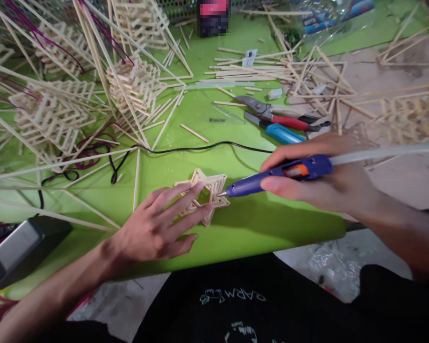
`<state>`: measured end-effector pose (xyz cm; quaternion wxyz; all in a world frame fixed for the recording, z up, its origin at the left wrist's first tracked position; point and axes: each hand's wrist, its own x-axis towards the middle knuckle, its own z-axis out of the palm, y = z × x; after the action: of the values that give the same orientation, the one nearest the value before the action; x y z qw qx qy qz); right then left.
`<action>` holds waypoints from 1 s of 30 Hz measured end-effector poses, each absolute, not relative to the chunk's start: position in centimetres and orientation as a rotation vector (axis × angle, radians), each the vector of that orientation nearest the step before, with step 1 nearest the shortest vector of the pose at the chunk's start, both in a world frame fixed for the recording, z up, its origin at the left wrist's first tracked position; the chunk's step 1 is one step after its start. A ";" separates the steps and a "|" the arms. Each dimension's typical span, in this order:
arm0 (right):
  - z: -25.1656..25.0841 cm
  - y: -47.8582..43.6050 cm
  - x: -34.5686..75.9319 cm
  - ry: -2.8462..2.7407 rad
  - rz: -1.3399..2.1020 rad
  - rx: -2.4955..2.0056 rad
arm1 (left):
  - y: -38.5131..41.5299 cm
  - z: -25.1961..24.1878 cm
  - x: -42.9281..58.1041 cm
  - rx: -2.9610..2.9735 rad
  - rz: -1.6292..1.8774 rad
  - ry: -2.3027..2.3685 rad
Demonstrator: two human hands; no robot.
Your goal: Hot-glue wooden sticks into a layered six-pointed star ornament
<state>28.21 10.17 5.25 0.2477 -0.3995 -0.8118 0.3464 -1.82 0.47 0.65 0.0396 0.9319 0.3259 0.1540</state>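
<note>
Right grip (318, 183) holds blue glue gun (271, 178) at seemingly star-shaped frame (214, 186).

stick star (214, 183) on mat (243, 231), pliers (271, 114) behind it (cable (200, 147) between them)

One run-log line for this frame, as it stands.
left hand: flat on pale wooden-stick star frame | right hand: holding purple glue gun, nozzle at frame | surface: green table

The glue gun (282, 175) is showing violet-blue with an orange trigger, the stick star (207, 193) is looking pale cream, and the table cover (257, 228) is glowing lime green (one flat, even tone). The pliers (271, 114) are showing red handles.
</note>
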 end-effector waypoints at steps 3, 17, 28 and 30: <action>4.5 10.5 27.8 -2.138 0.995 -1.164 | 0.5 0.7 -1.8 2.857 0.451 1.008; 3.6 10.6 27.0 -2.147 0.995 -1.258 | 0.6 0.8 -1.8 2.862 0.447 1.010; 3.3 10.9 26.7 -2.161 0.929 -1.270 | 0.6 0.9 -1.8 2.849 0.445 1.015; 3.4 10.8 26.7 -2.165 0.920 -1.269 | 0.6 0.9 -1.7 2.851 0.434 1.017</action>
<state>26.73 10.75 3.37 0.2321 -0.4619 -0.7878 0.3347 -1.74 0.58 0.89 0.0420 0.9315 0.3323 0.1417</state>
